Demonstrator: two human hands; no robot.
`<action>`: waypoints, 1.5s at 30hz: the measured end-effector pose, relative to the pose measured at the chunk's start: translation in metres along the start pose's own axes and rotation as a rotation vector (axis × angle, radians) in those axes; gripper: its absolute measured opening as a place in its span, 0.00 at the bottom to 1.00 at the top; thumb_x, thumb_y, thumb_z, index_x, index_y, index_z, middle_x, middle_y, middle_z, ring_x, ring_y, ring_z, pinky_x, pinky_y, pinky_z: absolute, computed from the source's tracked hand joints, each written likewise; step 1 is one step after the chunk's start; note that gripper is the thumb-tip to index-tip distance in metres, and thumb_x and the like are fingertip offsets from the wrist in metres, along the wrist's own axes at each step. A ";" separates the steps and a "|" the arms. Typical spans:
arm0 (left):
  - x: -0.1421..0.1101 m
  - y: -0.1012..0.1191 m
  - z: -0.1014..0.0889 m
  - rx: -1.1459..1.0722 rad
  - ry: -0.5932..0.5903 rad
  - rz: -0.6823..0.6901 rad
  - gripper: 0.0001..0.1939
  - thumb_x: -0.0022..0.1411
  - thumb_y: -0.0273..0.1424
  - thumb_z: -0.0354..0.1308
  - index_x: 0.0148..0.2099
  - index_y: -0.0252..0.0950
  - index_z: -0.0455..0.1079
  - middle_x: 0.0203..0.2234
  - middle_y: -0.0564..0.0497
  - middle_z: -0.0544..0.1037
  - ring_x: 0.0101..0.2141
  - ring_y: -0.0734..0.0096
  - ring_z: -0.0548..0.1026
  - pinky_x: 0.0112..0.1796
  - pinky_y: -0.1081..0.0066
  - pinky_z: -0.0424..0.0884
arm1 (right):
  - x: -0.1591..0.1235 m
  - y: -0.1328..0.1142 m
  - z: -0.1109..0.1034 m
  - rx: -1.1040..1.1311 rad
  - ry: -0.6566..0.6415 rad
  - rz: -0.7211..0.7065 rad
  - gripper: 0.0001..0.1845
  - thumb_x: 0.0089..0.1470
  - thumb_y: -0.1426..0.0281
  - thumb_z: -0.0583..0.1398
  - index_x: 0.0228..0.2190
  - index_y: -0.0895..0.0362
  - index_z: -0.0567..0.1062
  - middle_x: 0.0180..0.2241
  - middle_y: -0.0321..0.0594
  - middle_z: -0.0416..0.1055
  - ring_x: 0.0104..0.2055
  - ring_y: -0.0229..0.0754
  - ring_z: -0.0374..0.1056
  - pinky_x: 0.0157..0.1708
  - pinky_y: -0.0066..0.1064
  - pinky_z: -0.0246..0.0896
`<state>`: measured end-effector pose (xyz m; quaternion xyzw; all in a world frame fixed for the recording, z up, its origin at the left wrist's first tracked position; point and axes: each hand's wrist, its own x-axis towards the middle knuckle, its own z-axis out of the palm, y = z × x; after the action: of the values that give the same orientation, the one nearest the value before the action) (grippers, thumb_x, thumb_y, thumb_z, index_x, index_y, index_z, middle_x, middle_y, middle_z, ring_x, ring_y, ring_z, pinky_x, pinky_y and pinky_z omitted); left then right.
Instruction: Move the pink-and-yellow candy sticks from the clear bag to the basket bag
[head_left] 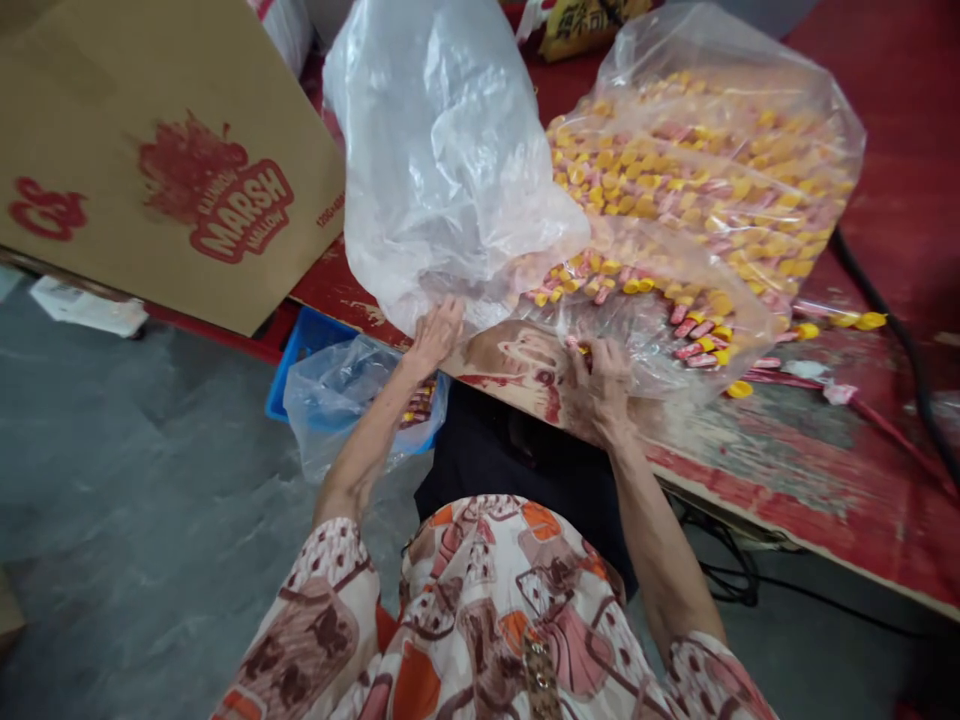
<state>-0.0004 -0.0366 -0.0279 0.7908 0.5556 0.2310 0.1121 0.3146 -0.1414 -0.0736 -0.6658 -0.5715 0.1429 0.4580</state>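
Right at the near edge of a long red counter with worn, flaking paint (757, 440), with both bare hands in close. Pinching a small red piece with a yellow end (582, 350) between closed fingers of the right hand (602, 378), just above the bare edge, beside the loose front of a large clear plastic bag (697, 180) full of similar yellow-ended pink-and-red pieces. Over to the left hand (439, 330), touching the lower edge of a big, crumpled, translucent white plastic bag (442, 150); too blurred to tell if closed on the film. Down below, beside the left forearm, to a blue plastic basket (298, 345) with a clear plastic liner (330, 385) and more yellow-and-dark-red pieces (418, 403) inside. Out left, to a brown cardboard box with red "MARSH MALLOW" print (172, 170), tilted in view on the counter. Across to the right, to a few stray pieces with yellow ends (806, 331) lying outside the clear bag, near a thick black cable (892, 330). Up top, to a yellow printed packet (585, 28) behind the two bags. Under the counter, to tangled thin black cords (739, 575) above a smooth grey floor (150, 480).
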 end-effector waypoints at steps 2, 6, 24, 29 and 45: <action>0.013 0.011 0.002 -0.119 -0.006 -0.069 0.07 0.79 0.35 0.63 0.53 0.39 0.77 0.42 0.46 0.84 0.44 0.61 0.83 0.49 0.62 0.80 | 0.001 -0.006 -0.001 0.096 -0.004 0.059 0.22 0.76 0.47 0.61 0.39 0.51 0.79 0.39 0.44 0.79 0.40 0.51 0.72 0.45 0.44 0.73; 0.018 0.051 0.006 -0.621 -0.144 -0.260 0.13 0.76 0.37 0.64 0.58 0.40 0.77 0.39 0.51 0.86 0.28 0.73 0.77 0.30 0.72 0.74 | 0.002 -0.032 0.001 0.481 -0.067 0.232 0.25 0.67 0.42 0.71 0.37 0.50 0.81 0.34 0.37 0.78 0.34 0.45 0.72 0.37 0.37 0.75; 0.003 0.092 0.009 -0.359 -0.333 0.043 0.13 0.80 0.40 0.60 0.56 0.41 0.80 0.41 0.48 0.86 0.39 0.64 0.84 0.44 0.66 0.82 | -0.017 -0.032 0.001 0.540 -0.279 0.168 0.13 0.73 0.53 0.65 0.52 0.43 0.79 0.45 0.40 0.83 0.45 0.54 0.82 0.53 0.53 0.83; -0.010 0.114 0.029 -0.123 -0.291 0.262 0.12 0.84 0.33 0.53 0.58 0.40 0.78 0.55 0.40 0.86 0.57 0.55 0.84 0.60 0.59 0.80 | -0.029 -0.007 -0.021 0.116 0.048 0.099 0.15 0.76 0.63 0.55 0.52 0.48 0.82 0.55 0.49 0.82 0.60 0.56 0.79 0.64 0.55 0.78; -0.011 0.115 0.061 0.006 -0.248 0.215 0.08 0.87 0.32 0.55 0.57 0.41 0.76 0.53 0.43 0.85 0.52 0.57 0.84 0.53 0.59 0.78 | -0.030 0.011 -0.019 0.071 0.206 0.208 0.19 0.74 0.60 0.52 0.50 0.52 0.81 0.47 0.53 0.83 0.49 0.56 0.81 0.57 0.54 0.81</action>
<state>0.1213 -0.0827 -0.0335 0.8684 0.4505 0.1406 0.1522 0.3260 -0.1762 -0.0822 -0.7159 -0.4440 0.1404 0.5203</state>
